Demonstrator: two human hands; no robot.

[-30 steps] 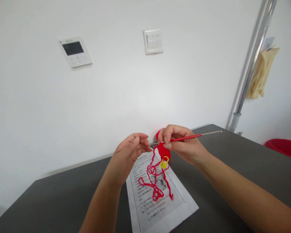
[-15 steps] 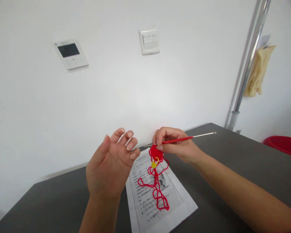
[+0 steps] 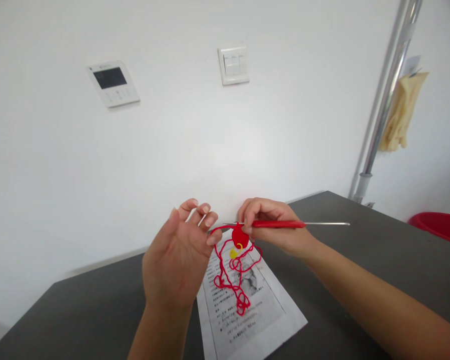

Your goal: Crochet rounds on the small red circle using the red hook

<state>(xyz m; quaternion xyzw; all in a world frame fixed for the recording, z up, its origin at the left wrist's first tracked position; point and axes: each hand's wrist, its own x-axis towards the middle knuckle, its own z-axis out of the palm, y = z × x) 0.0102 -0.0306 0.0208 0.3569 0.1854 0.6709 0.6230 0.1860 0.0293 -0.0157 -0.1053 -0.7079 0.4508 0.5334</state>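
My right hand [image 3: 275,230] pinches a red-handled crochet hook [image 3: 285,224], held level with its metal end pointing right. A small red crochet piece [image 3: 239,235] hangs at the hook's tip, with a yellow stitch marker [image 3: 234,252] just under it. Loose red yarn [image 3: 234,280] trails from the piece down onto a printed sheet [image 3: 247,310]. My left hand [image 3: 179,255] is raised palm-up beside the piece, fingers curled apart, and a strand of the yarn runs over its little finger.
A dark grey table [image 3: 360,280] stands against a white wall. A wall panel [image 3: 113,83] and a light switch [image 3: 233,65] are on the wall. At right are a metal pole [image 3: 386,100], a hanging cream glove [image 3: 401,115] and a red bowl [image 3: 438,226].
My left hand let go beside the hook and opened, then came back toward the piece, catching a strand on the little finger. The hook has levelled out.
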